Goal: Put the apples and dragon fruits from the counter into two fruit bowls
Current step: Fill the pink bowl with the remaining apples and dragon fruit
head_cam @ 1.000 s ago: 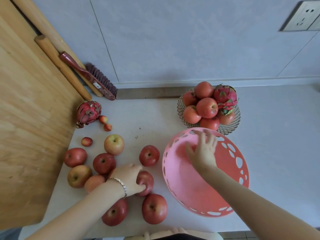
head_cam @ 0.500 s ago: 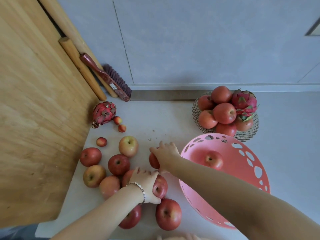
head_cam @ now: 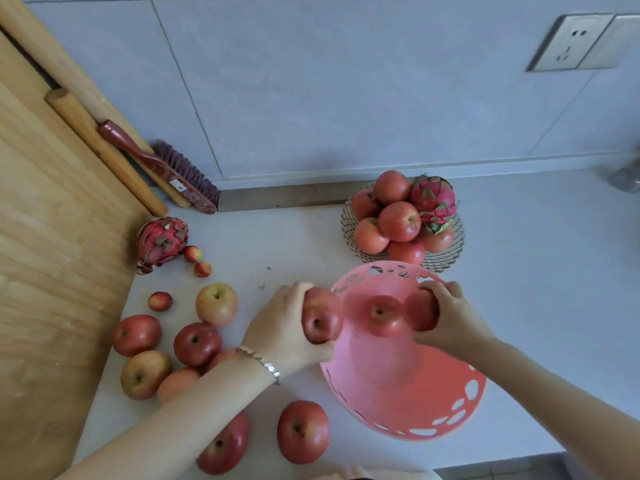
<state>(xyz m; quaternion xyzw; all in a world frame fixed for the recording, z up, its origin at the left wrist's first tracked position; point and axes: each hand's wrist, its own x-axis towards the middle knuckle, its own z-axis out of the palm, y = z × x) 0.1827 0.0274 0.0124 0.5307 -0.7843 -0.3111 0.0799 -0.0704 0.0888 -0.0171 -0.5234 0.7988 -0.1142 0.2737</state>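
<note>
Apples fill both my hands: my left hand point(head_cam: 287, 327) grips a red apple point(head_cam: 320, 318) at the pink bowl point(head_cam: 408, 382) rim, my right hand point(head_cam: 450, 315) clasps another apple point(head_cam: 420, 311) inside it. Between them lies a third apple point(head_cam: 384, 315). A dragon fruit point(head_cam: 161, 242) sits on the tabletop point(head_cam: 277, 244), beyond my left hand.

Pink bowl point(head_cam: 401, 386) lower right has one apple point(head_cam: 384, 315); wire bowl point(head_cam: 446, 252) above it's piled full; loose apples point(head_cam: 197, 342) and a dragon fruit point(head_cam: 161, 242) left.

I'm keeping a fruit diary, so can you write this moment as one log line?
left hand: holds apple at pink bowl rim | right hand: holds apple over bowl | in bowl: one apple
</note>
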